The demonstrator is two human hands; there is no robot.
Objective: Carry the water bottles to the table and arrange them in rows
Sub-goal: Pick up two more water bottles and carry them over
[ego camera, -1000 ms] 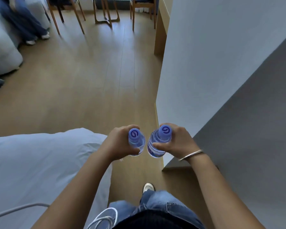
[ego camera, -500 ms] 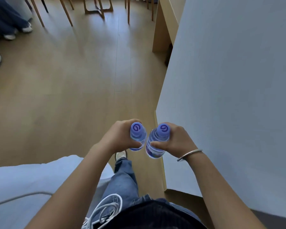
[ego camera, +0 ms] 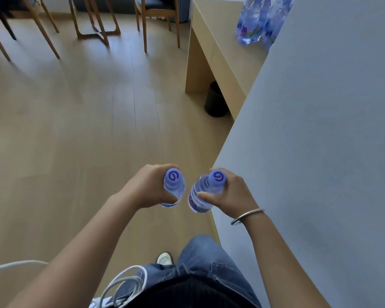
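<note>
Light wooden floor (ego camera: 80,121) fills most of the downward head view, with a pale grey wall (ego camera: 325,152) running along the right side. Ahead on the right stands a light wood desk; on its tabletop (ego camera: 218,43), at the top right corner, a cluster of clear water bottles with blue caps (ego camera: 253,23) stands upright, partly hidden by the wall edge. A dark waste bin (ego camera: 215,101) sits beneath the desk. Wooden chair legs (ego camera: 93,23) cross the top of the view.

Low in the centre, two bare arms reach forward. The left hand (ego camera: 147,187) is wrapped around the left bottle (ego camera: 174,185), and the right hand (ego camera: 229,192), with a metal bangle (ego camera: 247,215) at the wrist, is curled around the right bottle (ego camera: 206,190). Both purple caps face the camera and the bottles are close together without clearly touching. Denim legs and a white cable (ego camera: 122,283) show at the bottom.

The carry appears under way, with the tabletop well ahead. Likely risks: the right bottle or elbow clipping the wall corner, the dangling cable snagging a step, or a new bottle knocking over those already standing.
</note>
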